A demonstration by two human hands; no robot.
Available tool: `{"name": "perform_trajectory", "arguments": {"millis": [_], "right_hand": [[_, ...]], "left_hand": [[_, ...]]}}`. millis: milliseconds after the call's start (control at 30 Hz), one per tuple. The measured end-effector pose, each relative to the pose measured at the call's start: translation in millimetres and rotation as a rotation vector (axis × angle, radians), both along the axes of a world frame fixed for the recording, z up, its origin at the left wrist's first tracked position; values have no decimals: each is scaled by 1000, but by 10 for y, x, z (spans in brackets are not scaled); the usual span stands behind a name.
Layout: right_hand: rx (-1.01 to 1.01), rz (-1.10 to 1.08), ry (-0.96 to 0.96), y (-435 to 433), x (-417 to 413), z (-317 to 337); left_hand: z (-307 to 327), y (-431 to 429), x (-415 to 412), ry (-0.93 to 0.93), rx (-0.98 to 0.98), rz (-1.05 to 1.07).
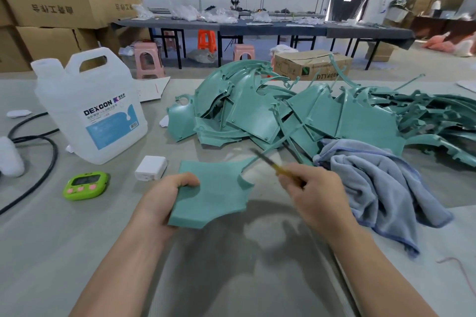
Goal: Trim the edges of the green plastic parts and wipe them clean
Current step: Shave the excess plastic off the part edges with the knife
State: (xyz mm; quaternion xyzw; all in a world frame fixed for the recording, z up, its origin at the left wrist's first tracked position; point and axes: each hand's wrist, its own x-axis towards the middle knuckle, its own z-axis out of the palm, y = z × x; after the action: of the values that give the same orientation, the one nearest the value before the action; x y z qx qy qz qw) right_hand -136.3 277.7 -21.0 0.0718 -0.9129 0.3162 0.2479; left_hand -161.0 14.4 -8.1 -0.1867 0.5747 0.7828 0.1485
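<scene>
Bright, even indoor light is filling the room. The left hand [167, 195], the right hand [316, 193] and the green part [213, 193] are casting soft grey shadows onto the near side of the worktop [77, 239], so the light is coming from above and ahead. The pale worktop is showing a mild sheen low in the centre. The blade [268, 159] is smearing with motion blur. The wide lens is bending the cardboard boxes [51, 0] at the left edge, and the far tables [257, 26] are looking hazy.
</scene>
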Motion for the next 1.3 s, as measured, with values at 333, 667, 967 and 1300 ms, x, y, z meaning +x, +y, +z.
{"name": "perform_trajectory", "arguments": {"millis": [333,667,967,1300], "right_hand": [[-123,-489,-98,94,-100,-85],[-109,191,-255,-206,57,-82],[-105,268,-319,137,35,41],[-27,253,-365,179,9,33]], "left_hand": [[-29,88,2,47,-144,-12],[-8,-30,-11,-7,5,-54],[-17,-86,-39,-35,-16,-103],[-34,-112,-53,-9,8,-28]]}}
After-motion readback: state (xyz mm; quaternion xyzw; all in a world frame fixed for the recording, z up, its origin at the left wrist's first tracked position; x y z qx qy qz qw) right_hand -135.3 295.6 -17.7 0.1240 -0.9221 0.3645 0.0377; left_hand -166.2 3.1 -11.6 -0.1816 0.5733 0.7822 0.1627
